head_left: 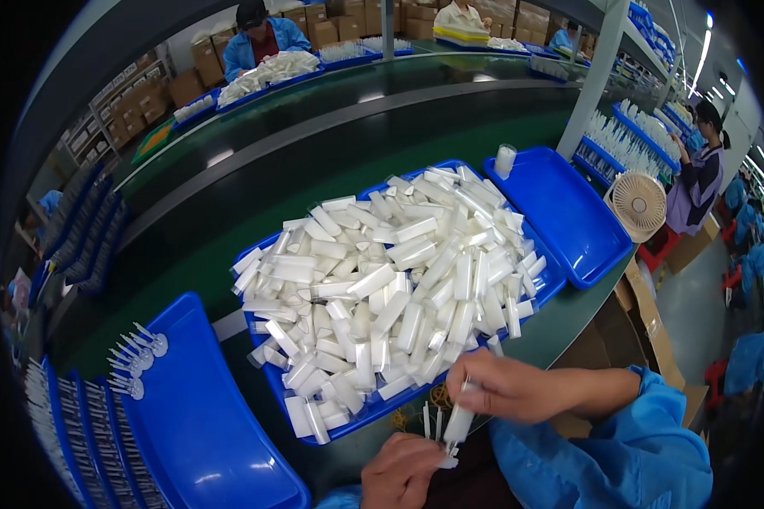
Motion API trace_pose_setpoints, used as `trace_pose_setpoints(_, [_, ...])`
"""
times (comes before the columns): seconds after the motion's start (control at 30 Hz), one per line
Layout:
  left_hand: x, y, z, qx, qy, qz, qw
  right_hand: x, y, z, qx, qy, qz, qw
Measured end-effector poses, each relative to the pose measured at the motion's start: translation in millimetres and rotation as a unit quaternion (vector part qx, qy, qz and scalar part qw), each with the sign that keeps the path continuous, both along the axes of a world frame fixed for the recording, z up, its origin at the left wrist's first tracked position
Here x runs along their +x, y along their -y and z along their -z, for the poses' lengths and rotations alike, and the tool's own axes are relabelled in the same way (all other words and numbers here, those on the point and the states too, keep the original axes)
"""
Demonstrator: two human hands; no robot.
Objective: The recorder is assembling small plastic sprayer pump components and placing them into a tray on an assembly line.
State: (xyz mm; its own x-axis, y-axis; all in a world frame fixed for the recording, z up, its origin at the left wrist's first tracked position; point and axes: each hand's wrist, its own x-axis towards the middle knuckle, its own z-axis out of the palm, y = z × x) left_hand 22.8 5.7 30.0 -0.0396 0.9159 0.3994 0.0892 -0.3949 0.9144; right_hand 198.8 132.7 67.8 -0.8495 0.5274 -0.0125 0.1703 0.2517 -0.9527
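Low in the picture, my right hand [505, 386] is closed round a white tube-like piece [459, 422] with a clear end. My left hand [403, 468] lies just below and to its left, with fingers pinched on a small white plastic base [448, 462] bearing thin upright stems [427, 417]. The lower end of the tube meets this base; whether it sits over a stem is hidden. Beyond both hands, a blue tray [352, 429] carries a big heap of similar white pieces [382, 288] in clear sleeves.
A blue tray [195, 399] at left has several white stemmed parts [137, 360] at its far end, beside stacked filled trays [89, 433]. Far right stands another blue tray [560, 212] with a clear cup [505, 159], near a beige fan [637, 206]. Co-workers [263, 42] sit across the green conveyor [450, 127].
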Motion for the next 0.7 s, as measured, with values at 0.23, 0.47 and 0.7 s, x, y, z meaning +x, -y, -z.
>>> trace_pose_setpoints(0.23, [-8.6, 10.6, 10.8, -0.026, 0.006, -0.034, 0.999, -19.9, -2.6, -12.0, 0.175, 0.015, -0.132, 0.976])
trace_pose_setpoints(0.47, [-1.9, 8.3, 20.2, -0.036, 0.201, -0.086, 0.975, -88.0, -102.9, -13.9, 0.576, 0.110, -0.043, 0.809])
trace_pose_setpoints(0.7, [-11.4, 11.9, 8.3, -0.021, 0.064, -0.127, 0.990, -106.5, -119.4, -6.9, 0.567, 0.233, -0.080, 0.786])
